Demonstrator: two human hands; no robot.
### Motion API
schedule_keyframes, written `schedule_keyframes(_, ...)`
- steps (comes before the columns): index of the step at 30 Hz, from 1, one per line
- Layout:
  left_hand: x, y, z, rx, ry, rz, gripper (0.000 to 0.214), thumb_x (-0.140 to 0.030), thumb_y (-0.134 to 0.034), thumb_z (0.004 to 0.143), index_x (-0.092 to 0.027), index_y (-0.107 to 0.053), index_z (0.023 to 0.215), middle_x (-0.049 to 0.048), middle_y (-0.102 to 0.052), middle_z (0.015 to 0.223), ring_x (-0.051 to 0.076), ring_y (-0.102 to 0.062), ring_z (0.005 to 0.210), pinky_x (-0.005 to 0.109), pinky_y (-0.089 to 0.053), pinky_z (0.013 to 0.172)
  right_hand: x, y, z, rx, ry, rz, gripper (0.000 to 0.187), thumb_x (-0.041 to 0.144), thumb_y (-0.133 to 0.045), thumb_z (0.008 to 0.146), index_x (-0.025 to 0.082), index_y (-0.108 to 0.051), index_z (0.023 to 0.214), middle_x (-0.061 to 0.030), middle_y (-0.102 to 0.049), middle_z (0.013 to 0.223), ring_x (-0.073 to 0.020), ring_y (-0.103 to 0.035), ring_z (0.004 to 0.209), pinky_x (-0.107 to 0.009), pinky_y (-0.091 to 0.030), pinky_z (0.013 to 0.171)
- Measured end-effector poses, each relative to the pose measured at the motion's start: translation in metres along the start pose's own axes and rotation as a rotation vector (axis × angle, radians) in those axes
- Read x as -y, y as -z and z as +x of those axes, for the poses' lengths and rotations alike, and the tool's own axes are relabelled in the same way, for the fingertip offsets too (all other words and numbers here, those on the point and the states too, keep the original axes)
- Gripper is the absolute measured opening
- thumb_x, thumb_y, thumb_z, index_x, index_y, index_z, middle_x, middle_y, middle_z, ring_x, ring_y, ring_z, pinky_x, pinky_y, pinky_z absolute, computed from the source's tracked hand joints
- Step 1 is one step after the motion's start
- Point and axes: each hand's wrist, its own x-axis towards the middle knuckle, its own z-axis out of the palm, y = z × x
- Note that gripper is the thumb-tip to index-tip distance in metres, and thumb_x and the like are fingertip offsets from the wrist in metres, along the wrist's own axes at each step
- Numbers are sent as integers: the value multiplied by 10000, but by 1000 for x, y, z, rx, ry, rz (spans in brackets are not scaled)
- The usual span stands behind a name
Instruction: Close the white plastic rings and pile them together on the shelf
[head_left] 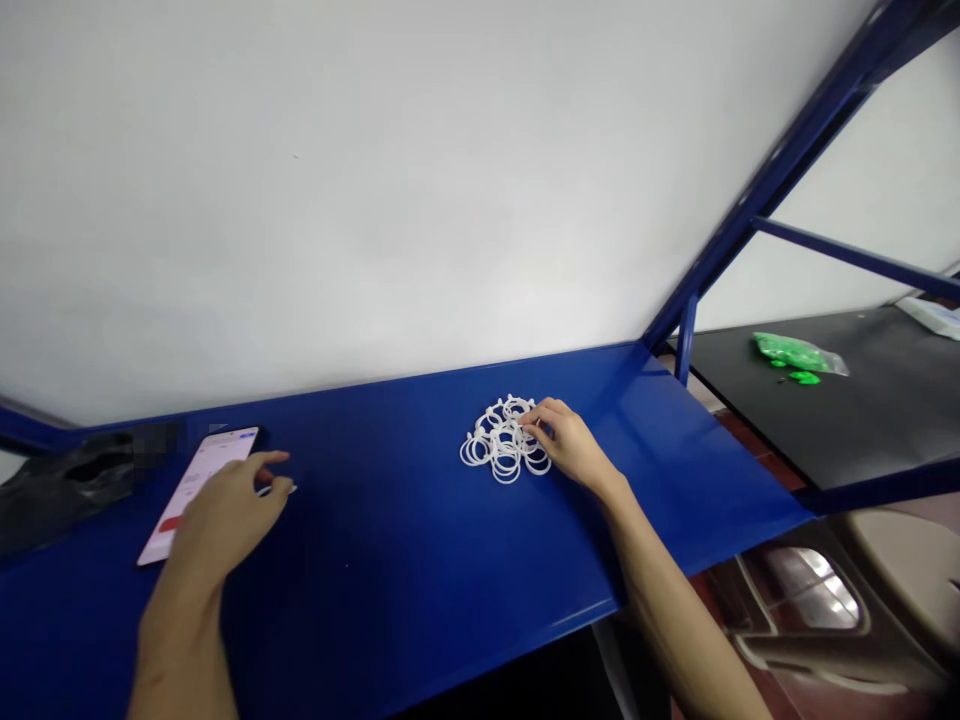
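Note:
My left hand [236, 505] is over the left part of the blue table, beside a phone [202, 480] with a lit screen. Its thumb and index finger are apart. A small white ring [263, 491] shows in the gap and past the thumb tip; the thumb covers the rest of it. At the right, a loose pile of several thin white plastic rings [505, 465] with small knobs lies on the table. My right hand [561, 436] reaches into the pile's right side, thumb and fingertips pinched together on a white ring, which the fingers partly hide.
A black plastic bag [67, 490] lies at the far left of the blue table [390, 520]. White wall rises behind. Blue metal posts [686, 335] stand at the right end. Beyond is a black table [735, 400] with a bag of green pieces [795, 352]. A brown chair [862, 600] is below.

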Motion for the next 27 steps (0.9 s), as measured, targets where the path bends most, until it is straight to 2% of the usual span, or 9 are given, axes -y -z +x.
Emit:
schedule_keyframes(3,7,2,-3,199,76,72,408,-404,-508,856,-219,-619,1203,58,-752,996,325,-671,968,435,-482,798,-2,0,-2,85,-33,-40,61,197,-643,947,222,-673,994,-42,-698,971,-201,-594,895,-365,-475,867)
schedule_keyframes(6,-3,-3,-7,249,37,98,446,-423,-469,893,-207,-582,1266,73,-762,1028,327,-686,972,425,-473,780,0,-1,-2,92,-45,-44,66,224,-666,937,223,-669,1003,-41,-695,982,-201,-587,889,-370,-468,873)
schedule_keyframes(10,-22,-14,-9,207,-97,49,429,-350,-443,897,-204,-584,1275,70,-758,1018,291,-682,953,392,-474,768,2,0,-2,30,-29,-41,87,233,-662,937,222,-675,1022,-43,-683,968,-209,-581,908,-365,-471,868)
schedule_keyframes(14,-50,-21,-16,39,-238,-14,375,-326,-450,876,-215,-673,1155,73,-740,987,290,-641,988,403,-481,833,4,0,-2,-95,-34,-64,95,255,-610,971,212,-674,1026,-44,-670,918,-215,-573,890,-364,-479,846)
schedule_keyframes(16,-67,-21,-22,-44,-290,-174,368,-330,-456,872,-218,-690,1133,65,-719,980,259,-643,969,398,-493,879,7,-1,-1,-151,-25,-77,105,264,-588,983,210,-673,1012,-46,-670,901,-217,-570,875,-365,-483,832)
schedule_keyframes(19,-90,-20,-32,-40,-338,-467,348,-368,-496,883,-237,-693,1137,31,-695,963,186,-651,826,334,-536,815,15,-6,-2,-233,20,-81,122,259,-558,996,214,-670,981,-48,-674,876,-216,-573,844,-368,-490,811)
schedule_keyframes(23,-115,-24,-45,103,-304,-815,365,-433,-552,898,-238,-684,1177,21,-706,961,168,-689,846,311,-574,805,38,-24,-7,-287,165,-25,121,237,-541,1006,218,-658,1025,-55,-687,915,-210,-599,870,-369,-507,821)
schedule_keyframes(27,-130,-33,-55,270,-228,-1074,401,-436,-611,880,-222,-661,1215,22,-733,942,174,-724,859,307,-607,793,63,-47,-13,-133,311,27,192,286,-580,995,208,-619,1165,-91,-698,1072,-226,-630,983,-385,-532,865)
